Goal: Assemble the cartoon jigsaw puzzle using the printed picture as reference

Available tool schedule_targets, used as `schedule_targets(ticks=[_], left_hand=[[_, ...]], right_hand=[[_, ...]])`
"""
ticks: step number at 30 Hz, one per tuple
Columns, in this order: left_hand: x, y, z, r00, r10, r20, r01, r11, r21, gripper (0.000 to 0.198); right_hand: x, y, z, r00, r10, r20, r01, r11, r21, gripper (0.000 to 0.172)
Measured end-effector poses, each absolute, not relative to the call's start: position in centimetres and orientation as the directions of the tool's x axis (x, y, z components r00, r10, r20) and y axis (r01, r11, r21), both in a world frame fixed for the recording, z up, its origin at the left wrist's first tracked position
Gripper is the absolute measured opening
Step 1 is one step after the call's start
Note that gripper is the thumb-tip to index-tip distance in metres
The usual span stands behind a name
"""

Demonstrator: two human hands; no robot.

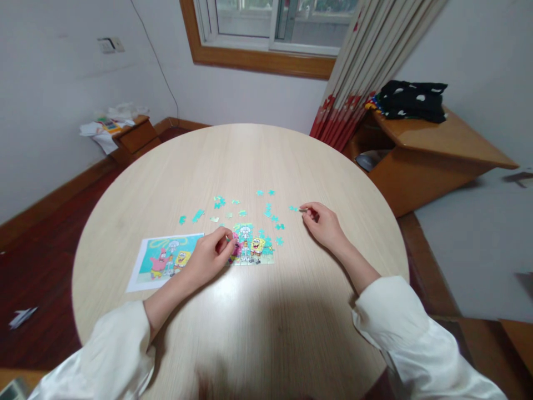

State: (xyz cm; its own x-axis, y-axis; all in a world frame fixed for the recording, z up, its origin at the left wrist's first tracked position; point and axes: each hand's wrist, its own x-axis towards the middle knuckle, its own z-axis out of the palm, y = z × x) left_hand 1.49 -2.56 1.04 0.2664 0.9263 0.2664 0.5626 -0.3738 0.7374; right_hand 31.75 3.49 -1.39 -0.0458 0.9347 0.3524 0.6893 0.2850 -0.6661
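Note:
My right hand [323, 223] is over the table to the right of the loose pieces, its thumb and fingertips pinching a small puzzle piece [303, 210]. My left hand [211, 254] is curled at the left edge of the partly joined jigsaw puzzle [245, 253], hiding some of it. Whether anything sits between those fingertips is hidden. Cartoon figures, one pink and one yellow, show on the joined part. Several loose turquoise puzzle pieces [267, 211] lie face up behind and beside it. A printed reference picture [156, 264] of the same scene lies partly under my left forearm.
The round wooden table [250, 161] fills the middle. Behind it are a window [270, 28] and a curtain [358, 72]. A wooden cabinet [453, 136] with black cloth [412, 101] on top stands at right, a small cabinet [137, 136] at left.

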Motion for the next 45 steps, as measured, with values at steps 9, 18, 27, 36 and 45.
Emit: schedule_targets(ticks=[9, 18, 27, 36, 45], left_hand=[[1.6, -2.6, 1.3, 0.240, 0.950, 0.201, 0.486, -0.296, 0.822, 0.016], [1.8, -2.6, 1.6, 0.219, 0.949, 0.226, 0.497, -0.308, 0.811, 0.025], [1.8, -2.5, 2.7, 0.286, 0.927, 0.241, 0.595, -0.369, 0.714, 0.022], [2.9, -1.3, 6.4, 0.459, 0.875, 0.154, 0.739, -0.472, 0.481, 0.018], [3.5, 0.7, 9.3, 0.459, 0.885, 0.076, 0.846, -0.462, 0.266, 0.022]], right_hand=[[31.7, 3.5, -1.4, -0.040, 0.935, 0.352, 0.682, 0.283, -0.674, 0.019], [31.7, 3.5, -1.4, -0.038, 0.931, 0.363, 0.679, 0.290, -0.674, 0.019], [31.8, 3.6, -1.5, -0.037, 0.930, 0.366, 0.678, 0.292, -0.674, 0.020], [31.9, 3.7, -1.9, -0.034, 0.929, 0.368, 0.670, 0.294, -0.681, 0.020], [31.9, 3.7, -1.7, -0.034, 0.925, 0.378, 0.687, 0.297, -0.663, 0.021]])
